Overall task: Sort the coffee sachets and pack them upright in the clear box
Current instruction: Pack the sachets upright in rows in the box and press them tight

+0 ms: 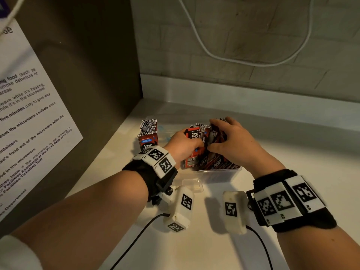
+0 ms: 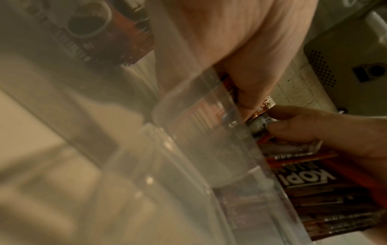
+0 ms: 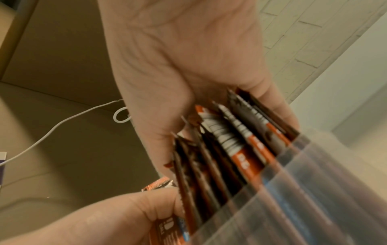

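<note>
A clear box (image 1: 218, 174) stands on the white counter, holding several red and dark coffee sachets (image 1: 209, 162) on edge. My left hand (image 1: 184, 145) grips a red sachet (image 1: 192, 136) at the bunch's left side. My right hand (image 1: 228, 137) curls over the tops of the dark sachets, thumb on the near side. A neat upright stack of sachets (image 1: 149, 132) stands at the box's left end. The right wrist view shows my right hand (image 3: 188, 66) around the fanned sachets (image 3: 230, 142) above the box wall (image 3: 314, 190). In the left wrist view, the left hand (image 2: 240, 49) is behind the blurred wall (image 2: 199, 132).
A grey microwave side with a printed notice (image 1: 29, 117) rises at the left. The tiled back wall carries a hanging white cable (image 1: 233, 61). A small clear plastic piece (image 1: 192, 184) lies in front of the box. Black cables (image 1: 136, 240) cross the near counter.
</note>
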